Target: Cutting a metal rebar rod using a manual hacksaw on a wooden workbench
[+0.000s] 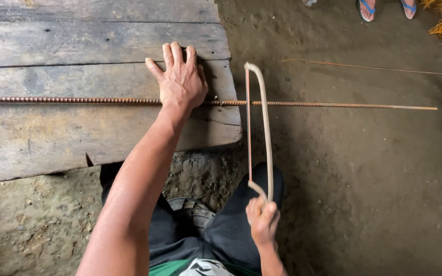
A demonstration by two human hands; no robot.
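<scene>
Our left hand [181, 82] presses flat, fingers spread, pinning the ribbed steel rod [78, 100] to the wooden planks [52, 138], while our right hand [263, 221] grips the bow saw [267, 133] across its overhanging right part.

Counts: one ribbed steel bar [78, 100], running across the wooden platform [52, 143] and out past its right edge. One bow saw [266, 128], crossing the bar just off that edge. Three weathered planks in the platform. Two hands of the person's own: left hand [181, 82], right hand [263, 221]. Two blue sandals [387, 8] at the frame's top edge.
</scene>
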